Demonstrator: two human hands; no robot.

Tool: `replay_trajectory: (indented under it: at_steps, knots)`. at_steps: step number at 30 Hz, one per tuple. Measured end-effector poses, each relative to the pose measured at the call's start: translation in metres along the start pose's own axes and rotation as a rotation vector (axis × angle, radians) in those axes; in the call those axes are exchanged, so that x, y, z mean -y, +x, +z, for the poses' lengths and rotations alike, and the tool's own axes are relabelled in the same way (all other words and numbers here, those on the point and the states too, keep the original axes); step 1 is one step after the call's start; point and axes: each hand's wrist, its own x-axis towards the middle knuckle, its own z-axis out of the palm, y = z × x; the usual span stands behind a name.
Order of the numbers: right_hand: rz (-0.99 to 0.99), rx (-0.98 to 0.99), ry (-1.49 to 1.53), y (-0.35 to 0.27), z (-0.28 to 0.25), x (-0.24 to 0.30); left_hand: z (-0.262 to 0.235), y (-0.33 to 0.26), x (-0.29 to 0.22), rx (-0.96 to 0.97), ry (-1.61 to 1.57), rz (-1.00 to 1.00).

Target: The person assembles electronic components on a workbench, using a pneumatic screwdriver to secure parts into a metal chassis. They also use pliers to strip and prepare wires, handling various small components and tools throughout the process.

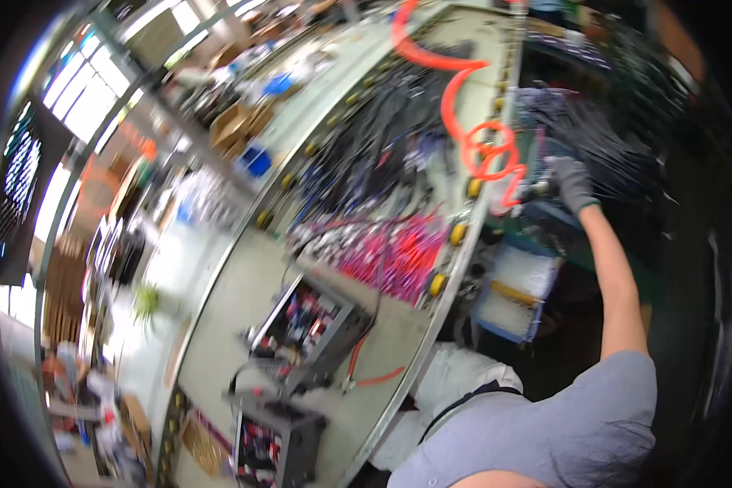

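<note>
My right hand (575, 184), in a grey work glove, reaches out to the right beside the conveyor line. Motion blur smears its fingers, so I cannot make out whether they grip anything. Just left of the fingertips is a small pale object (532, 192), near the lower end of an orange coiled hose (490, 151). Beyond the glove lies a thick bundle of dark grey cables (606, 134). My left hand does not show.
Dark cables (374, 134) and pink-red bundled parts (394, 256) cover the conveyor (220, 325). Two grey machines (333, 313) stand on it, with red-handled pliers (351, 381) nearby. Below my right arm is a blue bin (519, 291) of whitish contents. Boxes (232, 124) line another bench.
</note>
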Motion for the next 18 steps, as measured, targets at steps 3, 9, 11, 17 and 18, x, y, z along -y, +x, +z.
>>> replay_trajectory:
  at_steps: [3,9,11,17,18]
  knots:
    - [-0.167,-0.329,0.125,0.002,0.037,-0.022,-0.034,0.008,0.057,0.006,0.427,0.434]
    - [-0.345,-0.575,0.789,-0.047,-0.009,0.061,-0.043,-0.007,0.016,0.048,-0.453,-0.020]
    - [-0.368,-0.465,1.109,-0.067,-0.028,0.123,-0.066,-0.033,-0.005,-0.045,-0.538,-0.142]
    - [-0.546,0.482,2.006,-0.117,-0.063,0.287,-0.090,-0.066,0.033,-0.202,-0.334,-0.162]
    - [-0.619,0.700,2.088,-0.126,-0.070,0.315,-0.101,-0.081,0.042,-0.254,-0.325,-0.175]
